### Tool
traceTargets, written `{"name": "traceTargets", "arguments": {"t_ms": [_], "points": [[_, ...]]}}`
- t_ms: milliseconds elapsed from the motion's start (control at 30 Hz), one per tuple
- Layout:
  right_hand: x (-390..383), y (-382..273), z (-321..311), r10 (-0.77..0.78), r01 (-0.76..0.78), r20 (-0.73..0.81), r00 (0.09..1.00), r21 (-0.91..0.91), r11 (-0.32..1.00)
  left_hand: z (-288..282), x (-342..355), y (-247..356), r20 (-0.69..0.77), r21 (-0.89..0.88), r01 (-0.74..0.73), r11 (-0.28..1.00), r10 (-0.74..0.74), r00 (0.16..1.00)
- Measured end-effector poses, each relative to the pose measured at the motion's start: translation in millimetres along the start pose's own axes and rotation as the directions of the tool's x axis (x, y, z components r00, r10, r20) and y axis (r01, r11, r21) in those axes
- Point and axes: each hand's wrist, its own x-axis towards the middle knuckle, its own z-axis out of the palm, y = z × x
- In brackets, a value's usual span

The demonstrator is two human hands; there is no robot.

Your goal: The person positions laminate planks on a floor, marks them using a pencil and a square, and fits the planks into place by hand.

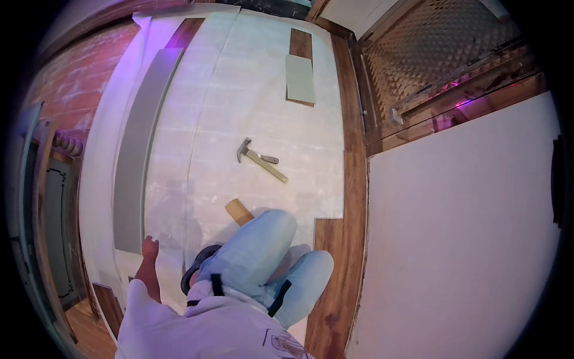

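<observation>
1. Grey plank [136, 149], long and narrow, lay on the pale underlay [263, 102] along the left side of the floor, running from near to far; its near end sat just beyond the left hand [149, 246].
2. Left hand reached forward and down near the plank's near end; whether its grip touched the plank could not be told, and the fingers looked loosely released, holding nothing.
3. Right hand was hidden behind the person's bent knees [263, 257] in light jeans, so its grip could not be told.
4. Open underlay stretched far of the knees; wooden flooring [353, 179] bordered it on the right, next to a white wall panel [466, 227].
5. A hammer [260, 158] lay in the middle of the underlay, well apart from the plank.
6. A small wooden block [238, 211] lay just far of the knees.
7. A short grey plank piece [300, 79] lay at the far end, near the wooden strip.
</observation>
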Motion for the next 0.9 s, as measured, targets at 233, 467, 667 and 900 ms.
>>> {"name": "traceTargets", "arguments": {"t_ms": [233,467,667,900], "points": [[168,-156,-19,-0.192,0.121,-0.186,0.964,-0.339,0.933,-84,70,-62,-0.152,0.063,-0.055,0.996,0.065,0.986],[184,-214,88,-0.325,0.24,-0.041,0.945,-0.586,0.774,-111,110,-71,-0.193,0.029,0.16,0.987,-0.152,0.969],[186,-62,134,-0.305,0.304,0.088,0.948,-0.532,0.791,-130,144,-61,-0.042,-0.258,0.054,0.965,-0.067,0.997],[154,-109,217,-0.163,0.218,0.147,0.976,-0.564,0.796,-106,119,-104,-0.338,0.015,0.14,0.99,-0.127,0.933]]}}
